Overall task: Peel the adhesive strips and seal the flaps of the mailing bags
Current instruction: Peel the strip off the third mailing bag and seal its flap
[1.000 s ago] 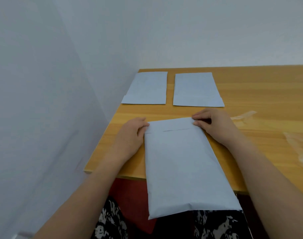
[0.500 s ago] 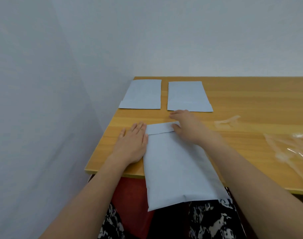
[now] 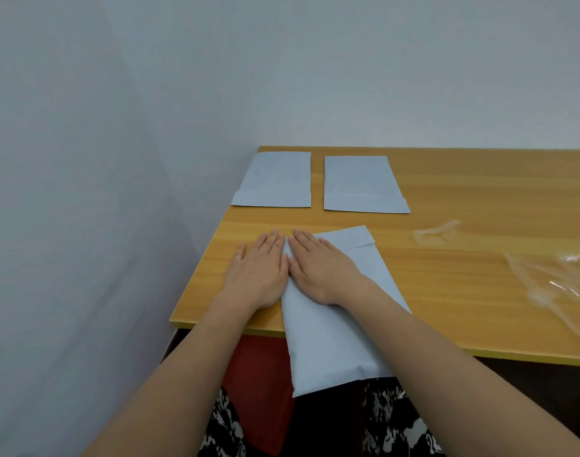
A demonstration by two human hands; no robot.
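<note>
A pale blue mailing bag (image 3: 331,338) lies at the front of the wooden table (image 3: 463,258), its lower end hanging over the edge. Its flap (image 3: 351,237) is folded down at the far end. My right hand (image 3: 318,270) lies flat on the left part of that flap, fingers straight. My left hand (image 3: 260,270) rests flat on the table right beside the bag's left edge, its fingers touching the bag's corner.
Two more pale blue mailing bags (image 3: 275,179) (image 3: 362,184) lie side by side at the back left, flaps folded. Clear peeled strips (image 3: 437,232) and crumpled clear film (image 3: 559,282) lie on the right. A wall runs close along the left.
My right hand has slid left along the flap, from its right end to its left end. My left hand went from gripping the flap's corner to lying flat beside the bag.
</note>
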